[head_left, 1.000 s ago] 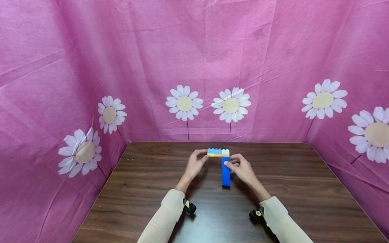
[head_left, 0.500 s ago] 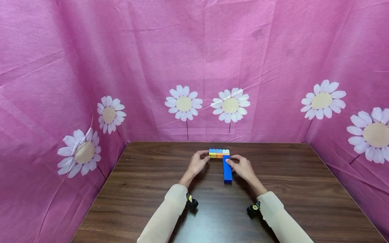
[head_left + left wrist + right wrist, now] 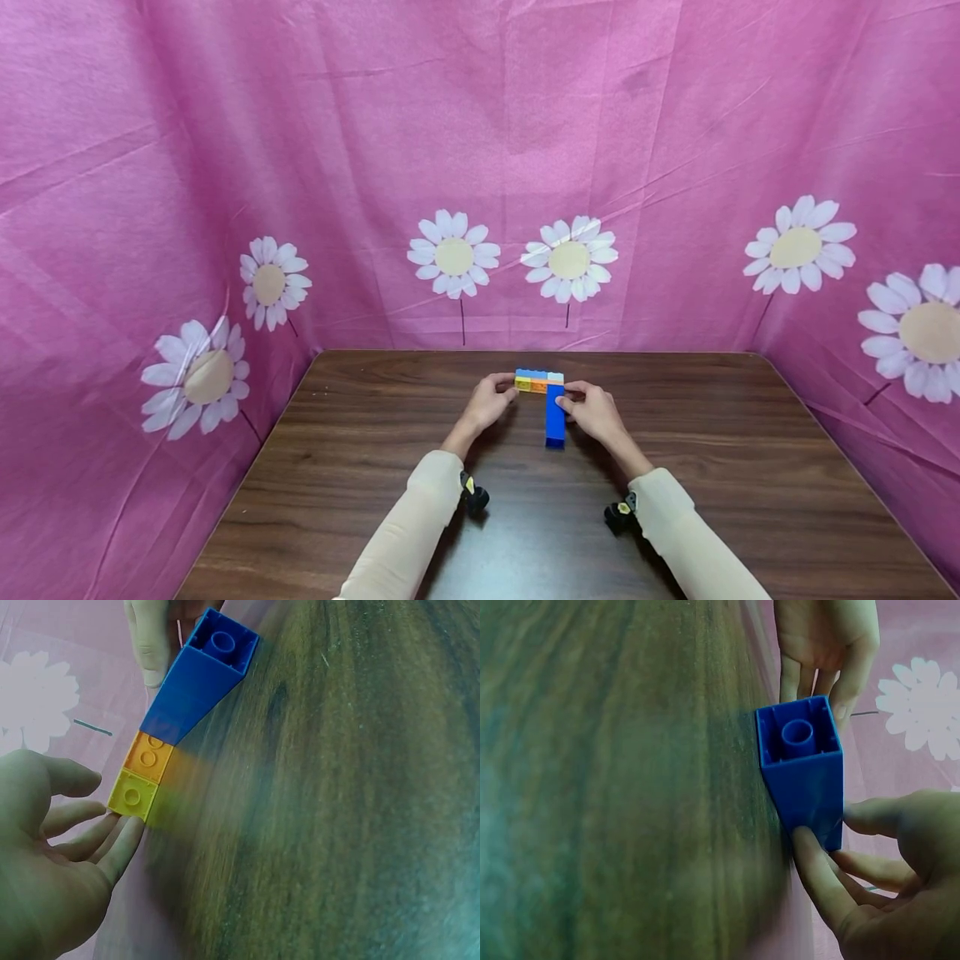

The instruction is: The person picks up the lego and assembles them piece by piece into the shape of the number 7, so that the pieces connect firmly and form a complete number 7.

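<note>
Toy building bricks joined into an L shape appear in the head view. Its crosswise row has light blue bricks (image 3: 532,374) and a white brick (image 3: 555,378) on top, with a yellow brick (image 3: 523,384) and an orange brick (image 3: 538,386) below. A long blue brick column (image 3: 555,412) extends towards me, its hollow end showing in both wrist views. My left hand (image 3: 485,406) pinches the yellow end with its fingertips. My right hand (image 3: 596,412) grips the blue column near the corner, thumb on its face. The fingers behind the bricks are partly hidden.
The brown wooden table (image 3: 337,500) lies beneath the hands. A pink cloth (image 3: 345,125) with printed daisies surrounds its back and sides. Black wrist cameras (image 3: 474,498) are strapped at the sleeve cuffs.
The blue column has tilted, and its near end now looks shorter and further away. The undersides of the yellow and orange bricks show more. Both hands keep their hold.
</note>
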The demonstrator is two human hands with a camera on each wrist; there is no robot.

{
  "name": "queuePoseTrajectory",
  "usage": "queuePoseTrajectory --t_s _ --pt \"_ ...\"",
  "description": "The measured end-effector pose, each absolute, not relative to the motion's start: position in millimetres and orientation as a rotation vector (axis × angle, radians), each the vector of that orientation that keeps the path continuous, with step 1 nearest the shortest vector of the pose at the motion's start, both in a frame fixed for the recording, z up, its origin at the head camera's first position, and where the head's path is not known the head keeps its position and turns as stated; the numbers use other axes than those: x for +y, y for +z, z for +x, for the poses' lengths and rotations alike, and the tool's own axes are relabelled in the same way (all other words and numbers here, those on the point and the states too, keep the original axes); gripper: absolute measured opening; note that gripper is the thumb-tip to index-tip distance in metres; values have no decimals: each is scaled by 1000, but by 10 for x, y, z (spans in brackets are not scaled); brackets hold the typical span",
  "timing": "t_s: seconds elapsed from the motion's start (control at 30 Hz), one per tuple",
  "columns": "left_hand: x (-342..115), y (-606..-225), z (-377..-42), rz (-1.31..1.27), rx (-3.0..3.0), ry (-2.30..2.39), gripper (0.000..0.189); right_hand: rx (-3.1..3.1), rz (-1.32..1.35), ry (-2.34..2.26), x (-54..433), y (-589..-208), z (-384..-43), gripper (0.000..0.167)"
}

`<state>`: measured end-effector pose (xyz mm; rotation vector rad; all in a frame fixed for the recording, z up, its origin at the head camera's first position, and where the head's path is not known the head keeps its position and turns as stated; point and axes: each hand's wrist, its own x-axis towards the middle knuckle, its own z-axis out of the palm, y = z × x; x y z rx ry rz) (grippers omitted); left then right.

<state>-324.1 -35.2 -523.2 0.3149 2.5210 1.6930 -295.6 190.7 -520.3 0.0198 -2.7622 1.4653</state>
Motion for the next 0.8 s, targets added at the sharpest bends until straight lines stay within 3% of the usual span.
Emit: queuePoseTrajectory --t_s 0.57,0.8 --pt "-406 -5224 -3236 300 2499 1688 38 -2787 31 1443 1894 -5227 -2983 40" --pt "-533 -5173 -3244 304 2582 1729 27 -2748 -3 1419 1973 -5149 -2935 32"
